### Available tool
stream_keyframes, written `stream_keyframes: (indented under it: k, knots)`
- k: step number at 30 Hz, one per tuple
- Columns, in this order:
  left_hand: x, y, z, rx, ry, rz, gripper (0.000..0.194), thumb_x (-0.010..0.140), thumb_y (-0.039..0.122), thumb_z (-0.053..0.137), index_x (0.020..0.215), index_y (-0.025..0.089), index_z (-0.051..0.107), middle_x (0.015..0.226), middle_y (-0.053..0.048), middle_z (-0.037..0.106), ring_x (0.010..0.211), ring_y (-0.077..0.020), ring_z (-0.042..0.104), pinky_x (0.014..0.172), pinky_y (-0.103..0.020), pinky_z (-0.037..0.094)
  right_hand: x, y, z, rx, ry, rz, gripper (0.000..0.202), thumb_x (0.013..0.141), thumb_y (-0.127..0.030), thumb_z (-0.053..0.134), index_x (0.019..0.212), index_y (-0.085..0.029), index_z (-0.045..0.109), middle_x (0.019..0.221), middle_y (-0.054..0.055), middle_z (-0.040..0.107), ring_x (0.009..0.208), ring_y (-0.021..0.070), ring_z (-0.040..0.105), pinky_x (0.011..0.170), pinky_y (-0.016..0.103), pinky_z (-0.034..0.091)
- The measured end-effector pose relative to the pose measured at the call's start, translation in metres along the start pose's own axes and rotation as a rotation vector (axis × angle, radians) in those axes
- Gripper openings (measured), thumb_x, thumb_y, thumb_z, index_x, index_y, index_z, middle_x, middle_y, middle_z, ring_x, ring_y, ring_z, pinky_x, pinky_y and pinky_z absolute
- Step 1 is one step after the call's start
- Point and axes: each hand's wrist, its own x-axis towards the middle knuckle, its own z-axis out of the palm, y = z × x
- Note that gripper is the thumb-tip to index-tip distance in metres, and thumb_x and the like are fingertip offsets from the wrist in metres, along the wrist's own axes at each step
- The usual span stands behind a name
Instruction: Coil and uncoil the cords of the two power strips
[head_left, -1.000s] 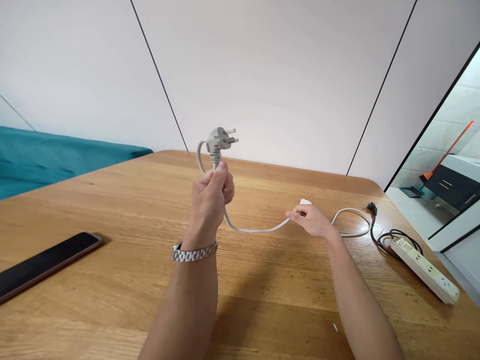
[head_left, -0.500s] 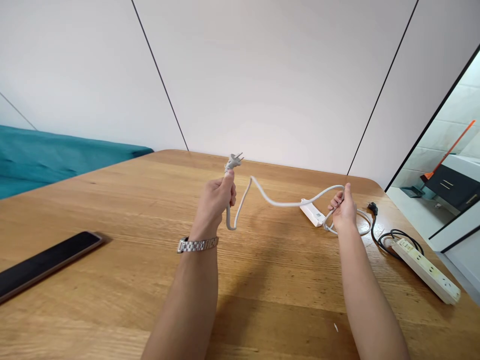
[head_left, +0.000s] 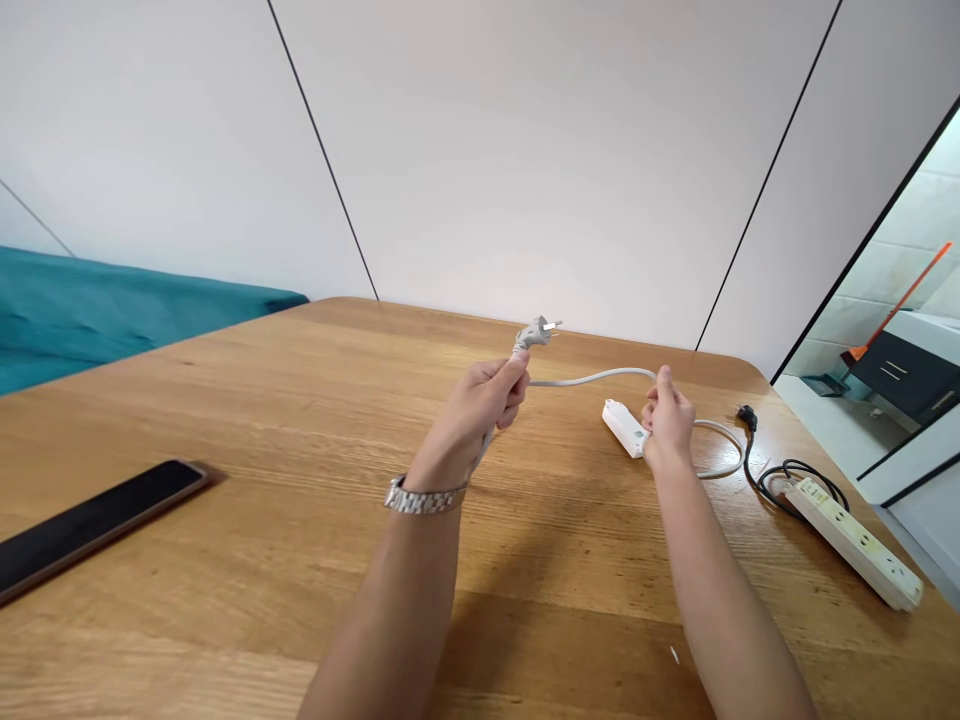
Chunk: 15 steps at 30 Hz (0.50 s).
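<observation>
View from the head over a wooden surface [head_left: 300, 420]. Your left grip [head_left: 487, 398] is clasped around the neck of a grey plug [head_left: 535, 334], raised above the middle of the surface, its metal prongs directed to the right and the thumb laid along the neck. A metal-banded wristwatch [head_left: 427, 500] encircles the same wrist. From this side a white cable [head_left: 592, 378] rises in a shallow arch to your right grip [head_left: 670, 415], whose fingers are curled around it, thumb upward. A second length of the cable hangs below your left grip, beside the wrist. To the right of your right grip, a white loop of cable lies on the surface.

Just beside your right grip, to its left, a white block [head_left: 625, 428] lies on the surface; your fingers hide its near end, and whether they touch it cannot be told. Farther right, a black plug [head_left: 747, 417] rests near the white loop, and its black cord [head_left: 806, 465] coils beside a cream power strip [head_left: 851, 540] lying obliquely along the right edge, sockets upward. At the far left, well apart from your left grip, a dark-screened phone [head_left: 97, 520] lies flat. Beyond the left edge of the surface, note the teal upholstery [head_left: 135, 310].
</observation>
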Motion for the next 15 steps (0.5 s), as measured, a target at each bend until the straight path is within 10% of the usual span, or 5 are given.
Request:
stream_keyframes:
  k: [15]
  knots:
    - [0.030,-0.050,0.031,-0.371,0.121,-0.265,0.049,0.071,0.061,0.069,0.066,0.017,0.048,0.053,0.002,0.058,0.044,-0.0098,0.057,0.044,-0.019,0.045,-0.001,-0.011,-0.003,0.202,0.061,-0.122,0.061,0.071,-0.077,0.053,0.053,-0.024,0.030,0.048,-0.009,0.022,0.037,0.0061,0.020,0.035,0.024,0.015]
